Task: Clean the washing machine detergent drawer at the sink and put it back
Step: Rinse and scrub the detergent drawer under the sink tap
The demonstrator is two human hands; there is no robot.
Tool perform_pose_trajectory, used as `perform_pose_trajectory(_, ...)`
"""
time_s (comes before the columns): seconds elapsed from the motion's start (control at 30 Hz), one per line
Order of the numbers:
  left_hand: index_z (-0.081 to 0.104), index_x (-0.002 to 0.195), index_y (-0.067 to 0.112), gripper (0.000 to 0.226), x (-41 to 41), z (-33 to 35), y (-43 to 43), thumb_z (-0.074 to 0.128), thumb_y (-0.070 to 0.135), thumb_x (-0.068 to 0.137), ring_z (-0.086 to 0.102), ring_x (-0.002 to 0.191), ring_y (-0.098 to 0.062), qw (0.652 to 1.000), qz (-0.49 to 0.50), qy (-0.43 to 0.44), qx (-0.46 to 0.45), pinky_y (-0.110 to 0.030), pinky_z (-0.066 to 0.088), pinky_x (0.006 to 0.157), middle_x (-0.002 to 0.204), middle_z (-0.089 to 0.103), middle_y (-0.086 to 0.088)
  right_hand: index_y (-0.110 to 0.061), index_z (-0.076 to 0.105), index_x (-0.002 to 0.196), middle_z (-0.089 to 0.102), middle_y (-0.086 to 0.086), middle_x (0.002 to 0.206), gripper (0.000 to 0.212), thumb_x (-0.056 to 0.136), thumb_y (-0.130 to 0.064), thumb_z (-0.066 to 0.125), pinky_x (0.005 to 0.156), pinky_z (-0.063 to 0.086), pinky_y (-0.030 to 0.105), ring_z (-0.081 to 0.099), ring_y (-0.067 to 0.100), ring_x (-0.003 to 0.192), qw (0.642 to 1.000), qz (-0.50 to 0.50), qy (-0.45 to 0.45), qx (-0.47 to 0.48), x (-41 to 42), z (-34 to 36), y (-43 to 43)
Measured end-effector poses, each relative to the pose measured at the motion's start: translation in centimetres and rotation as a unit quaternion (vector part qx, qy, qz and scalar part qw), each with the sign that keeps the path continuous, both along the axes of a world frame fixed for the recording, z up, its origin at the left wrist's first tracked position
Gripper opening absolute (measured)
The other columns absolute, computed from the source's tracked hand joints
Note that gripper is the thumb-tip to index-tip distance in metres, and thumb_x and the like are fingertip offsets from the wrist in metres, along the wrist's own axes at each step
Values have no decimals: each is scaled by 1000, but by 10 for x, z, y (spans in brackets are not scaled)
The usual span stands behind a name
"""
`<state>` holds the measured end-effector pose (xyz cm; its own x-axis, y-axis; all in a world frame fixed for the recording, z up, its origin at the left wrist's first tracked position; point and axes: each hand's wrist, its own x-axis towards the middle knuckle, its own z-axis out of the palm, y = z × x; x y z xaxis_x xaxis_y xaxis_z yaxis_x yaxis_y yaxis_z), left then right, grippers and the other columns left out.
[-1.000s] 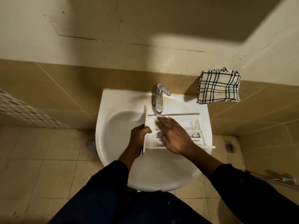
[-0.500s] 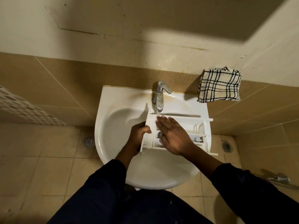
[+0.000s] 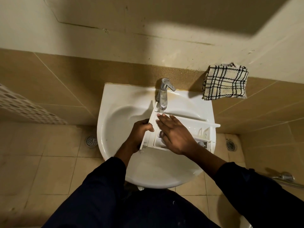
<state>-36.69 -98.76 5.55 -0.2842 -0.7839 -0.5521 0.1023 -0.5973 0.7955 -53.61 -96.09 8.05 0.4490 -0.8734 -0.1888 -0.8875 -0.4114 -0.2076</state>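
We stood at a round white sink point(image 3: 115, 116) that looked smooth and shiny. A silver tap point(image 3: 163, 94) stuck up at the back, shiny like a spoon. On the brown tiled wall to the right hung a cloth point(image 3: 225, 83), cream with black check lines, soft and a bit rumpled. Far left we saw a white basket point(image 3: 24, 106) full of small holes.

The drawer point(image 3: 197, 124) was hard white plastic, a long box cut into small boxes inside. We held it over the sink bowl, right under the tap. Its left end pointed up at the spout.

Half a second before, the drawer lay flatter and more level across the bowl. Now it was tipped more, with its left end lifted closer to the tap and its far right corner poking out past the sink edge. Our hands sat in almost the same spots on it as before.

Our left hand point(image 3: 141, 130) was curled tight round the drawer's flat front plate, thumb on top and fingers tucked behind. Our right hand point(image 3: 174, 134) lay open and flat on top of the drawer, fingers straight and close together, fingertips reaching toward the tap. It pressed on the little boxes and did not grab anything. Dark sleeves covered both our arms.
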Motion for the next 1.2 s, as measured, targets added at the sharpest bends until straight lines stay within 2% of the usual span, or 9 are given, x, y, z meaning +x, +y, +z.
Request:
perform_pose_trajectory(0.13,63,81,-1,25,-1,-4,0,58,11,59,53,79,-24,1000,5,-13,8,-37,41,75,76,59,-8,-5,44,141,34,15,152,55,92,-28,34,119,19,43,30,27,143,999,35,-1,14,1,-4,2)
perform_pose_trajectory(0.23,66,78,1,12,-6,-6,0,58,2,69,57,71,-23,999,25,-19,43,-28,46,66,73,61,-9,-5,43,142,34,16,153,57,92,-29,33,120,16,42,29,28,143,997,54,28,53,-5,-11,-5)
perform_pose_trajectory(0.33,66,85,-6,19,-13,-10,0,64,7,72,58,69,-27,993,55,-22,100,-27,47,58,76,60,-15,0,40,142,34,21,151,69,87,-35,21,118,13,39,30,33,142,996,-8,41,85,-18,-19,-22)
perform_pose_trajectory(0.4,67,82,-1,15,-17,-12,-1,66,9,71,57,69,-29,988,89,-29,125,-29,47,58,76,59,-16,-1,33,146,26,20,155,75,85,-39,13,120,13,38,24,31,144,993,-41,37,101,-24,-21,-31)
perform_pose_trajectory(0.57,69,93,3,18,-26,-4,-5,65,14,80,65,69,-31,973,154,28,170,-32,54,52,84,66,-17,1,44,140,39,21,148,60,91,-29,26,115,27,43,33,33,140,995,-21,-21,94,-22,-16,-36)
perform_pose_trajectory(0.63,70,99,1,25,-29,1,-12,67,19,81,67,66,-31,968,162,55,184,-33,54,49,86,68,-18,-1,46,139,39,17,149,49,95,-20,36,117,23,39,34,30,140,995,7,-54,88,-18,-8,-38)
perform_pose_trajectory(0.8,71,106,-3,57,-30,11,-27,76,34,63,68,73,-32,970,143,49,190,-36,55,61,94,71,-19,-7,45,141,34,6,153,44,97,-12,50,114,14,19,28,17,143,984,23,-125,122,-11,5,-34)
perform_pose_trajectory(1.07,73,104,3,62,-30,12,-31,78,39,53,70,77,-33,975,129,21,182,-44,58,73,95,73,-18,-8,30,149,18,7,159,48,103,-20,39,115,18,25,18,17,146,971,-61,-122,198,1,8,-53)
perform_pose_trajectory(1.2,71,103,6,64,-31,6,-27,78,51,58,72,87,-32,977,134,-3,165,-48,57,85,96,74,-16,-5,29,148,18,10,159,49,102,-17,40,117,13,23,13,17,147,979,-20,-109,172,2,7,-39)
